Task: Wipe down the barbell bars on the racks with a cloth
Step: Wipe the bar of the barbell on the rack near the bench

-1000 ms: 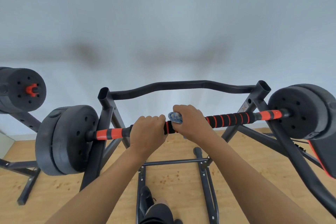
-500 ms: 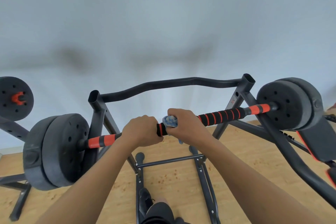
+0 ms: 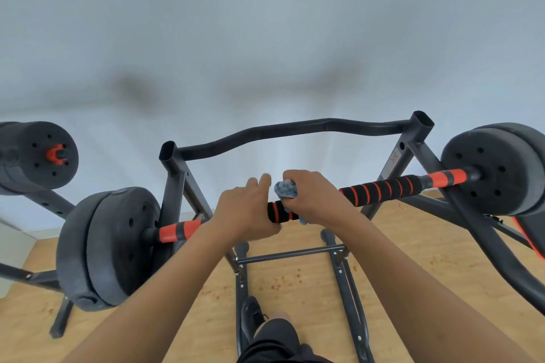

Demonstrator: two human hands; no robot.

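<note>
Barbell bar (image 3: 380, 189) lies across the rack (image 3: 295, 129), its long axis running from low left to high right. The right hand (image 3: 317, 199) curls round the blue cloth (image 3: 285, 189), clamping it on the bar's middle. The left hand (image 3: 241, 211) sits just beside it, its blurred fingers (image 3: 261, 183) raised straight. Striped foam runs on toward the far plate (image 3: 486, 174), probably the next stretch, and the right hand is nearer to it.

Light wooden floor (image 3: 413, 259), dotted with reddish specks (image 3: 277, 286), meets a plain pale wall (image 3: 265, 38).
</note>
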